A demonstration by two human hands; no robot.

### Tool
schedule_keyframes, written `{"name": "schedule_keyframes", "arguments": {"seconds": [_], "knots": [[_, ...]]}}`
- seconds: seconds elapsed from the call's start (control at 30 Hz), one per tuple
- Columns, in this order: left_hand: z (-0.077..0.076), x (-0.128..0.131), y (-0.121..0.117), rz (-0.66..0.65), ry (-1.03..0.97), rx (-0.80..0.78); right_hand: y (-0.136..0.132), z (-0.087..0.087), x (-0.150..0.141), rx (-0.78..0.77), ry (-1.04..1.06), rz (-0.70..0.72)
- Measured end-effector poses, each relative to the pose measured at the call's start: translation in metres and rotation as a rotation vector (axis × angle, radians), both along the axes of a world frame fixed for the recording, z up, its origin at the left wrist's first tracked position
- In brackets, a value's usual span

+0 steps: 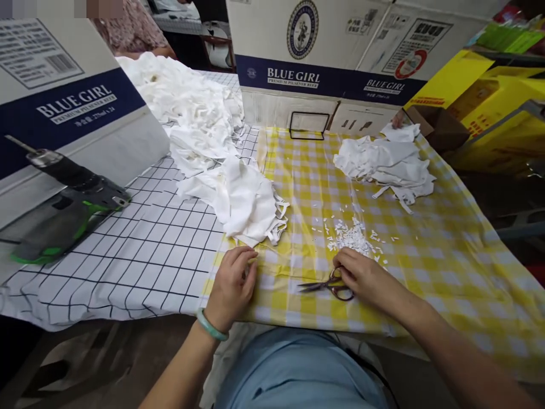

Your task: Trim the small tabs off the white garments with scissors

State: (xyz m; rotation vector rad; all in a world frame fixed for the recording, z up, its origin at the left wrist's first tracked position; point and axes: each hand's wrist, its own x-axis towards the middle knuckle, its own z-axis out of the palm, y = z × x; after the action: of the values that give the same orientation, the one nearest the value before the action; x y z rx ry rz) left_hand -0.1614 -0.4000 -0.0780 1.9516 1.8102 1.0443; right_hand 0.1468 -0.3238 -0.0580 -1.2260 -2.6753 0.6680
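Note:
Loosely curled, with a gap between thumb and forefinger, my left hand (233, 281) rests at the seam of the two tablecloths and shows nothing in it. Just beyond its fingertips lies a heap of white cloth pieces (247, 199) with thin straps at the edge. My right hand (364, 275) is closed on a handle loop of small scissors (326, 286). Their blades point left, low over the yellow checked cloth. Tiny white clippings (351, 236) are scattered just past my right hand.
A second white cloth pile (387, 162) lies at the right back, with a bigger heap (187, 102) at the left back. Cartons (298, 85) stand behind. A cordless drill (72, 199) is at the left, and a black wire stand (307, 126) is near the back carton. Another person (131, 28) is beyond.

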Motion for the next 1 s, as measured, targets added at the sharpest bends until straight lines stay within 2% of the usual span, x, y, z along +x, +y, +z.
{"name": "schedule_keyframes", "arguments": {"seconds": [0.07,0.13,0.23,0.37,0.43,0.5,0.57,0.63,0.67,0.73,0.83,0.9,1.0], "knots": [[0.000,-0.010,0.003,0.067,-0.004,0.001,-0.005,0.002,-0.001,0.016,0.030,0.000],[0.000,-0.027,0.011,0.196,-0.006,0.007,-0.006,0.006,-0.009,0.061,0.079,-0.003],[-0.002,-0.050,0.033,0.316,-0.024,-0.008,0.003,0.016,-0.047,0.113,0.180,0.058],[0.003,-0.051,0.057,0.219,-0.122,-0.052,0.032,0.019,-0.135,0.245,0.285,0.222],[0.013,-0.043,0.056,0.149,-0.193,-0.056,0.049,0.017,-0.174,0.324,0.296,0.269],[0.023,-0.039,0.046,0.084,-0.328,-0.082,0.065,0.016,-0.195,0.346,0.296,0.295],[0.030,-0.040,0.031,0.050,-0.541,-0.154,0.078,0.016,-0.194,0.307,0.323,0.292],[0.030,-0.045,0.019,0.067,-0.642,-0.244,0.084,0.016,-0.175,0.246,0.365,0.254],[0.028,-0.048,0.015,0.098,-0.586,-0.272,0.085,0.015,-0.162,0.215,0.371,0.229],[0.021,-0.052,0.013,0.179,-0.342,-0.274,0.082,0.011,-0.134,0.170,0.333,0.178],[0.010,-0.053,0.025,0.287,-0.092,-0.230,0.071,0.003,-0.106,0.161,0.175,0.142],[0.005,-0.052,0.038,0.325,-0.005,-0.223,0.063,0.002,-0.101,0.155,0.101,0.153],[0.002,-0.051,0.052,0.354,0.109,-0.202,0.055,0.005,-0.108,0.079,0.134,0.175]]}}
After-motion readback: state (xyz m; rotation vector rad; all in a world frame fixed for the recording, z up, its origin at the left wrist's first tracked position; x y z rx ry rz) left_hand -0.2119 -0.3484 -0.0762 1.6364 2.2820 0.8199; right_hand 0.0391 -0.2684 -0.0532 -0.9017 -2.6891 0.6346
